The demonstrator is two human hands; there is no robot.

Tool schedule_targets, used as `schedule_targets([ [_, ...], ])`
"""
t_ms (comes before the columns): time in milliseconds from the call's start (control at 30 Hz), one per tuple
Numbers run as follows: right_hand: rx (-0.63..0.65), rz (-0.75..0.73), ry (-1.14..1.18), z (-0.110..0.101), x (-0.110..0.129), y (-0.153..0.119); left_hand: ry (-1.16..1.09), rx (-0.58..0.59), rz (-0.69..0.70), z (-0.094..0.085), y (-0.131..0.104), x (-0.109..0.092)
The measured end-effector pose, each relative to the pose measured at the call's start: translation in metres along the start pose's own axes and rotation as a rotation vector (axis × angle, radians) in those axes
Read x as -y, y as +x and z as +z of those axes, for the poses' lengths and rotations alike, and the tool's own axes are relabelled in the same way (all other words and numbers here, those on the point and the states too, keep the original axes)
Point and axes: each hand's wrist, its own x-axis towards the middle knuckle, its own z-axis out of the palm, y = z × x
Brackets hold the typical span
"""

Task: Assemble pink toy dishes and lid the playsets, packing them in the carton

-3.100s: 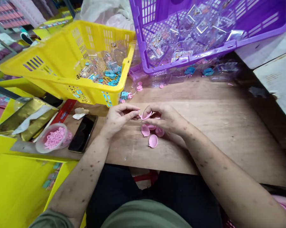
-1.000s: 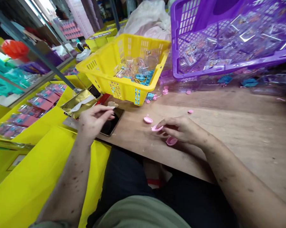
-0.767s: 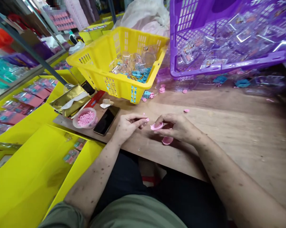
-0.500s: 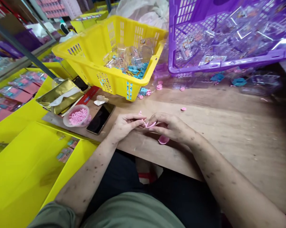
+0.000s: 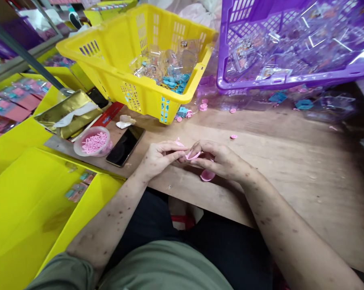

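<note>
Both my hands meet just above the wooden table, near its front edge. My right hand [image 5: 216, 158] pinches a thin, curved pink plastic piece [image 5: 194, 156] between thumb and fingers. From the other side my left hand [image 5: 163, 158] closes its thumb and forefinger at that piece's left end; what lies between these fingertips is too small to make out. A pointed pink bit [image 5: 178, 142] shows just beyond the left fingers. Below my right hand, a round, shallow pink cup-like piece [image 5: 207, 175] rests on the table.
A yellow basket [image 5: 109, 66] with clear cases and blue parts stands at the back. Right of it is a purple basket [image 5: 260, 82] of clear packs. To the left are a tub of pink pieces [image 5: 94, 141], a phone [image 5: 125, 146] and a gold tissue pack [image 5: 68, 110].
The camera view has shifted slightly. My hands stay together at the curved pink piece, with only small finger movements; the cup-like piece stays on the table.
</note>
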Motion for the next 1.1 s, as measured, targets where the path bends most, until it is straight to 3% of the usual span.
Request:
schedule_targets([
  [400,0.058,-0.069,-0.019,-0.003,0.008,0.002,0.092,0.021,0.044,0.001,0.001,0.001],
  [600,0.086,-0.074,-0.051,-0.004,0.008,0.002,0.012,0.047,0.0,0.004,0.0,0.001],
  [767,0.036,-0.023,-0.068,-0.004,0.005,0.0,-0.1,0.033,-0.07,0.006,-0.001,-0.003],
  [967,-0.044,-0.11,-0.025,0.002,0.005,0.002,-0.145,0.068,-0.192,0.003,-0.002,-0.003],
  [1100,-0.04,-0.101,-0.084,0.007,-0.001,0.009,-0.039,0.049,-0.14,0.003,0.002,0.001],
])
